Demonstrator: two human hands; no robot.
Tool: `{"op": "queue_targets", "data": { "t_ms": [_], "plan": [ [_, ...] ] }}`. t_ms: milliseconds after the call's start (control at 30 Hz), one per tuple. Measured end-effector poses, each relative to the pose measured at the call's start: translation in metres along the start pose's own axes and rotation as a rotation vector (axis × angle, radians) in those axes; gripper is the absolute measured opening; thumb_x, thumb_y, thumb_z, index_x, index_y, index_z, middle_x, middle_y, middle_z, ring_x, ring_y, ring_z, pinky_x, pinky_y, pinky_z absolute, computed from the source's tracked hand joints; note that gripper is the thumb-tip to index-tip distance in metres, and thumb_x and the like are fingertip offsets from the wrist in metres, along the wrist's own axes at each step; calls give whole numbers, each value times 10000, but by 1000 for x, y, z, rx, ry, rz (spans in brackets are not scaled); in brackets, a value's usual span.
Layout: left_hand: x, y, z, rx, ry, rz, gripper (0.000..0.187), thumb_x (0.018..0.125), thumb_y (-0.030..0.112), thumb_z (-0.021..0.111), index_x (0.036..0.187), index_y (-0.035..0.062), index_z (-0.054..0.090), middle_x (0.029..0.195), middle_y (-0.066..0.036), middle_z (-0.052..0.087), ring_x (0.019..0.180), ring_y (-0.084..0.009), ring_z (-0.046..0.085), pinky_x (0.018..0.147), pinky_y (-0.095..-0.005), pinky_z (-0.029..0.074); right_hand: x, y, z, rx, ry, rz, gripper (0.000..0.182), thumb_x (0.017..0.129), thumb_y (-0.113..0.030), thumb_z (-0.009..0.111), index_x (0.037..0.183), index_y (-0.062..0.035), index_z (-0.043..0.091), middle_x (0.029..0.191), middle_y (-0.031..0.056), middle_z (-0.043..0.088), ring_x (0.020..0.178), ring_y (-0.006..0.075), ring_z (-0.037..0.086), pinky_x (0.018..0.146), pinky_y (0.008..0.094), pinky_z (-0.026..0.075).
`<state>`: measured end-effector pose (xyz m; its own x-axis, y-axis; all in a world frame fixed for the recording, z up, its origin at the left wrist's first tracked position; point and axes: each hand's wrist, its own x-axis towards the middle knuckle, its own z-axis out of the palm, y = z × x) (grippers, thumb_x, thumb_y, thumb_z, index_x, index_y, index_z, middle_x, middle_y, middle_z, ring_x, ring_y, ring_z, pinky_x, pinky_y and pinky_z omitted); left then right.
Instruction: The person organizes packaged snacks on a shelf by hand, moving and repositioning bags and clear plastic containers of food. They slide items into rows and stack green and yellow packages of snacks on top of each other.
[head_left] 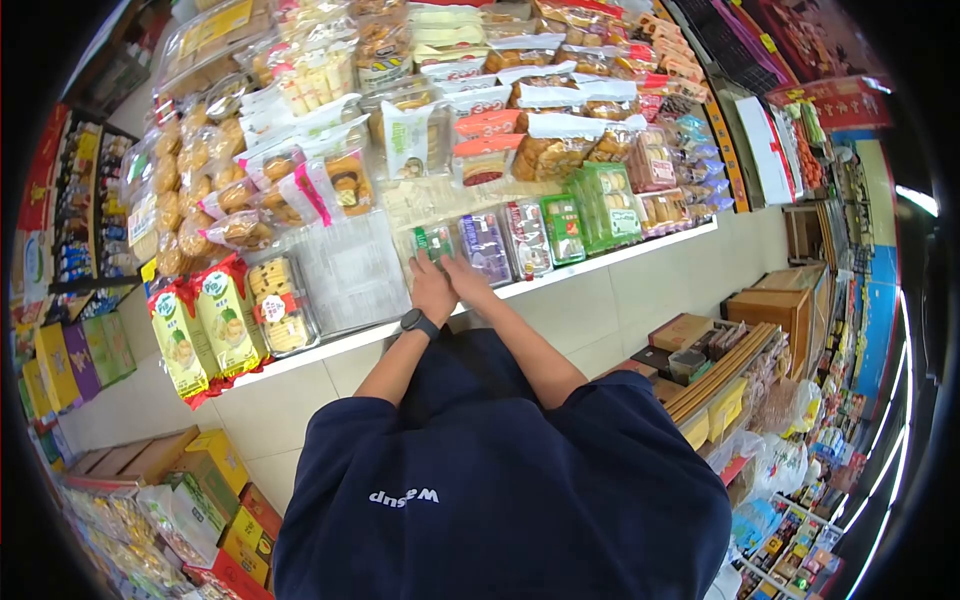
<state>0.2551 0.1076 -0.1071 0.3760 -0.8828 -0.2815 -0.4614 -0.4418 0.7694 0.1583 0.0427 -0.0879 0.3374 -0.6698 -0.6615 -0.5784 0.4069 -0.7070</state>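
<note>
Both my hands meet at the front edge of the display table (340,345), over a clear pack with a green label (433,240). My left hand (432,285), with a dark watch on its wrist, has its fingers on the pack's near part. My right hand (466,278) touches the pack's right side, close to a purple-labelled pack (484,248). The fingers of both hands are bent around the pack, and they partly hide it. Left of my hands lies a flat greyish tray or sheet (350,270). Beyond the pack is a bare strip of brown paper (430,200).
A box of round cookies (282,305) and yellow-green bags (225,320) stand at the left front. Green packs (607,205) line the right front edge. Bagged pastries (555,150) fill the back. Cartons (225,470) and wooden crates (770,312) stand on the floor.
</note>
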Motion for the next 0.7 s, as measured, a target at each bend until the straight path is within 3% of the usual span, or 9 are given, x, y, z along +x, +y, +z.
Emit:
{"op": "queue_targets", "data": {
  "t_ms": [167,200,267,300,333,400,433,533,700],
  "plan": [
    [4,-17,23,10,86,145,992,843,239,769,1487,-204,158,1460,-476,294,1335,-577,404,1125,-537,383,-7,-11,1,-49,14,-21,928,1007,-570,500,1526,161,261,1549,379,359,1489,444,333,1216,428,282],
    [5,-23,28,48,100,166,998,849,230,764,1488,-219,143,1457,-471,301,1371,-568,363,1174,-527,336,-7,-15,4,-94,69,-58,879,1003,-570,507,1506,128,327,1486,378,445,1433,463,414,1180,452,334],
    [12,-55,61,157,231,218,972,861,212,744,1493,-221,146,1450,-460,334,1357,-569,382,1186,-528,306,5,-4,6,-71,48,6,830,998,-554,529,1486,99,372,1440,370,494,1381,474,470,1149,465,364],
    [10,-49,52,27,187,172,938,859,235,735,1484,-205,192,1465,-462,322,1373,-582,360,1183,-543,313,24,19,6,-71,33,-35,824,993,-545,544,1469,108,382,1428,372,501,1371,475,478,1140,469,369],
    [7,-42,34,-109,145,133,907,856,257,727,1476,-190,238,1481,-465,309,1390,-596,338,1180,-558,320,41,39,7,-69,23,-74,818,987,-536,559,1451,116,391,1416,374,509,1360,477,487,1131,473,375],
    [-4,-30,-13,-206,99,74,893,857,242,721,1482,-176,240,1487,-460,315,1401,-583,337,1182,-558,319,14,7,5,-93,4,19,779,998,-488,561,1505,74,378,1440,307,521,1373,388,494,1149,419,360],
    [-7,-30,-26,-262,69,54,887,857,235,717,1486,-169,241,1489,-457,318,1407,-577,337,1183,-558,319,12,9,8,-194,59,-65,782,986,-459,588,1509,78,364,1456,310,501,1379,393,483,1154,421,355],
    [-23,-57,-76,57,460,173,747,834,230,733,1415,-104,403,1447,-358,435,1380,-506,401,1174,-541,329,8,7,11,-412,173,-294,824,942,-387,656,1516,100,320,1497,335,431,1402,425,439,1178,436,334],
    [-47,-96,-192,517,752,-163,791,773,255,797,1408,-46,434,1413,-283,482,1312,-463,455,1125,-554,354,-22,-37,15,-478,160,-458,854,889,-306,703,1506,135,309,1521,363,370,1438,474,370,1208,452,310]
  ]
}}
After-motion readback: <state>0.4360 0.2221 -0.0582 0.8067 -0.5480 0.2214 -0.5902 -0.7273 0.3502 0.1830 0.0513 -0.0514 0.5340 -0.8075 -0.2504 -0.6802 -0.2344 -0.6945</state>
